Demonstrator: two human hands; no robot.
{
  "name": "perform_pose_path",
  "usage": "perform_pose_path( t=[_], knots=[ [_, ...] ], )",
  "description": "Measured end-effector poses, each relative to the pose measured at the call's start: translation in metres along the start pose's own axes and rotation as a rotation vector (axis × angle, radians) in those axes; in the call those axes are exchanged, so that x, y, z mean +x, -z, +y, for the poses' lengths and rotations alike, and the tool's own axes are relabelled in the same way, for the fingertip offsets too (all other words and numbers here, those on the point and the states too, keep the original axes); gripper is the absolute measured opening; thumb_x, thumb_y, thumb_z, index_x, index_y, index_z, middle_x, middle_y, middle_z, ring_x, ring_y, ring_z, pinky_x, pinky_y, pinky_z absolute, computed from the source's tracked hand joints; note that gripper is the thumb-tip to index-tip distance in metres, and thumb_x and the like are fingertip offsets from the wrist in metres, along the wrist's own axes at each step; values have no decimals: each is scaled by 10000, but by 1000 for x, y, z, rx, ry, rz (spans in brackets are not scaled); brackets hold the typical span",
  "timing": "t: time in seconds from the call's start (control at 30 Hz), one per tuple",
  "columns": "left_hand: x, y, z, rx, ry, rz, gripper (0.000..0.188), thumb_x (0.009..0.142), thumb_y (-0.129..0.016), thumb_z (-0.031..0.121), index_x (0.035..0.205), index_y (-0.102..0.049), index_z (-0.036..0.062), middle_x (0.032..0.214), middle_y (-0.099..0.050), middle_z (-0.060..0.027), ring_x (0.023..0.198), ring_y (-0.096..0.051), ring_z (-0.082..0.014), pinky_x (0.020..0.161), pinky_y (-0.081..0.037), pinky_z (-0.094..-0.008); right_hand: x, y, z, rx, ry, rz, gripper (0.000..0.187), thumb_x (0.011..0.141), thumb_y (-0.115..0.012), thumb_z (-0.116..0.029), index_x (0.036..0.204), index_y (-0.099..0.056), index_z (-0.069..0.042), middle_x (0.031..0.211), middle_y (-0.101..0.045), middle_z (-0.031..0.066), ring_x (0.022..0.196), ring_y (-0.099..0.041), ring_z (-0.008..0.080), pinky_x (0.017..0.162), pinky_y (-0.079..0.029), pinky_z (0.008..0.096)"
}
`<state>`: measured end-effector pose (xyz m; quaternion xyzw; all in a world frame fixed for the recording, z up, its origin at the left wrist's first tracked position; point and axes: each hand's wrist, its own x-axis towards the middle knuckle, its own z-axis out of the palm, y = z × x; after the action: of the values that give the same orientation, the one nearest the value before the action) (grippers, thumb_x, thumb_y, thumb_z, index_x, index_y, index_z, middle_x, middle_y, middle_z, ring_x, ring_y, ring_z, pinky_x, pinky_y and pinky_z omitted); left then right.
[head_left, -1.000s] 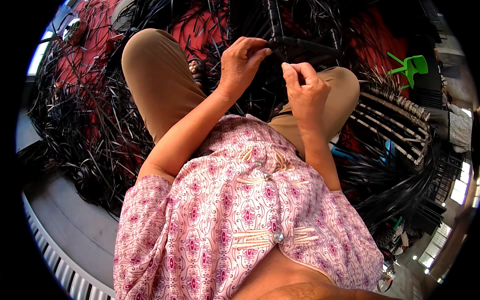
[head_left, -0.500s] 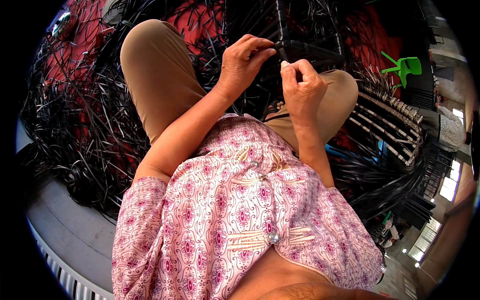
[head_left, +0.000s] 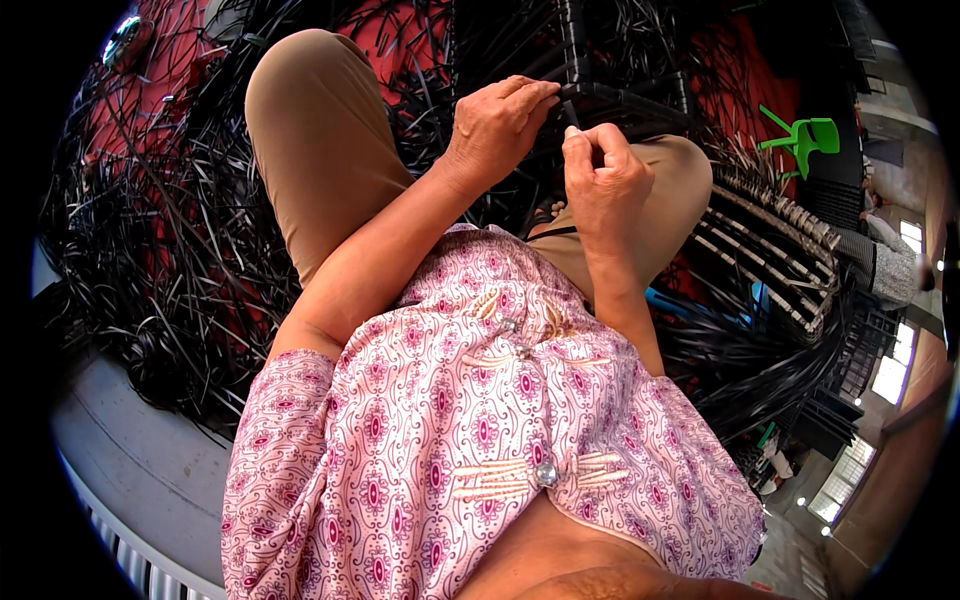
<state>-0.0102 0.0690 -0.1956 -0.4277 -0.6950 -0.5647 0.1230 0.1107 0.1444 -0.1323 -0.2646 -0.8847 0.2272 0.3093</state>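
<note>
Over my knees both hands work at the corner of a black frame [head_left: 573,40] whose bars are wrapped in flat black strip. My left hand [head_left: 497,132] is closed in a pinch, fingertips against the frame's corner; what lies between them is hidden, though it seems to be black strip. Just right of it and nearer to me, my right hand [head_left: 610,180] is curled, with thumb and forefinger pinching the end of a short black strip [head_left: 570,113]. That strip runs from the corner down to the right fingertips.
Tangled black strips [head_left: 160,260] cover the red floor [head_left: 400,45] on the left. To the right are a slatted rack-like piece [head_left: 765,250], a bundle of black strips [head_left: 740,375] and a green chair [head_left: 812,138]. A person in grey [head_left: 895,270] is at the far right.
My left hand has shifted slightly right, closer to the frame's corner and the right hand. My right hand keeps its pinch almost in place. The frame appears a little lower and further right.
</note>
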Motion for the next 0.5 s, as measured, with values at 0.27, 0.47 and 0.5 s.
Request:
perform_pose_path(
  t=[0.27, 0.47, 0.5],
  knots=[
    [-1, -8, 3, 114, -64, -18, 165, 896, -662, 27, 1059, -676, 48, 924, -700, -91, 798, -703, -263, 678, -566, -335, -1, -4, 5, -120, 104, 19, 252, 846, -707, -116, 689, -512, -84, 622, -593, 84, 532, -598, 294, 480, -466, 396],
    [-2, -11, -1, 93, -59, -51, 187, 897, -643, 10, 1082, -652, 38, 938, -692, -102, 833, -696, -273, 699, -565, -347, -2, -5, 7, -173, 125, 17, 254, 839, -700, -119, 686, -500, -84, 626, -595, 82, 546, -607, 301, 475, -466, 408],
    [-2, -12, -1, 87, -58, -53, 189, 897, -641, 8, 1084, -650, 38, 938, -691, -102, 838, -695, -275, 704, -565, -349, -2, -5, 8, -181, 122, 16, 254, 840, -700, -121, 687, -501, -84, 627, -596, 82, 548, -609, 303, 475, -465, 410]
  ],
)
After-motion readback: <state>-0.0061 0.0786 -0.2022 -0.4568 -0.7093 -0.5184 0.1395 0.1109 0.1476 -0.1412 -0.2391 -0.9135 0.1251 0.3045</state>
